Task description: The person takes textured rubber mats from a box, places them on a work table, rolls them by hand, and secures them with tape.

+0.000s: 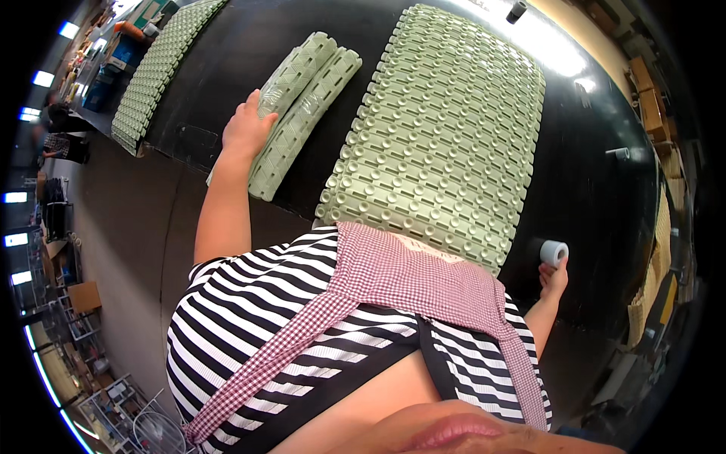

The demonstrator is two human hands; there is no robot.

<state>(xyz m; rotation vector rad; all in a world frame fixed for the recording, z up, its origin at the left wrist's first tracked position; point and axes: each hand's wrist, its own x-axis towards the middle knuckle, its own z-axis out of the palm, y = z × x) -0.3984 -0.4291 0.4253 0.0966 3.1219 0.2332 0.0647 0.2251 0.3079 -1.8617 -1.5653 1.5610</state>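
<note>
My left hand (246, 129) lies against the left edge of a pale green bundle (306, 98), fingers stretched out and thumb apart. The bundle is made of long, ribbed plastic pieces lying side by side, with shiny clear film or tape across them. In my right hand (556, 278), at the right side of the table, is a pale roll of tape (553, 253), its hollow core facing right. Between my hands lies a wide stack of pale green plastic panels (446, 129) with rows of round knobs and slots; its near end reaches my checked apron (423, 265).
The table (582, 174) has a black, glossy top. Another knobbed green panel stack (162, 72) lies at the far left. A small dark cylinder (517, 11) is at the back edge, and a small pale object (620, 153) is on the right. A person (66, 140) is at the left.
</note>
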